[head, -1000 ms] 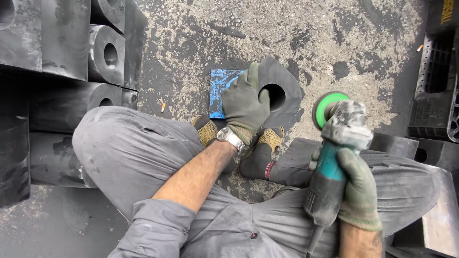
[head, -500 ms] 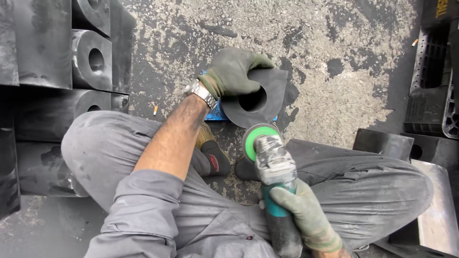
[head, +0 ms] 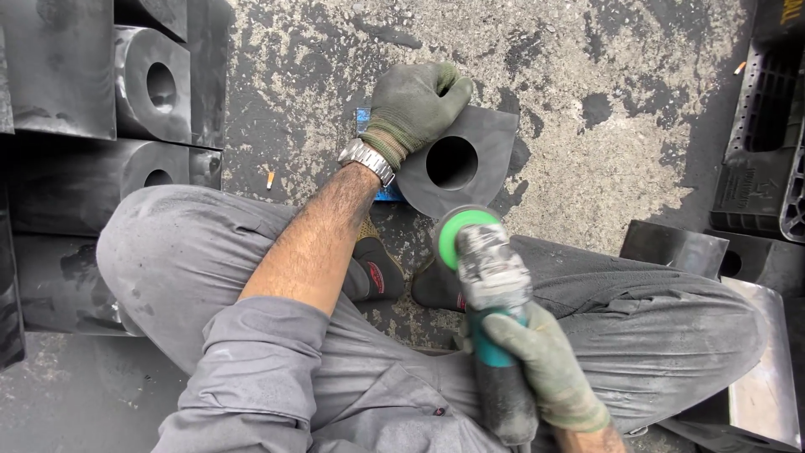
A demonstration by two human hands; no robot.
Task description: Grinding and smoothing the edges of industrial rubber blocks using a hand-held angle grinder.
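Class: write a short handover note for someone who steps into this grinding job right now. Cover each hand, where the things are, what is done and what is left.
Left hand: gloved, gripping the top edge of the black block with a round hole, which stands on the concrete floor.
Right hand: gloved, holding the angle grinder; its green disc sits at the block's lower edge.
Done: cannot tell.
Left: no finished edge shows; contact unclear.
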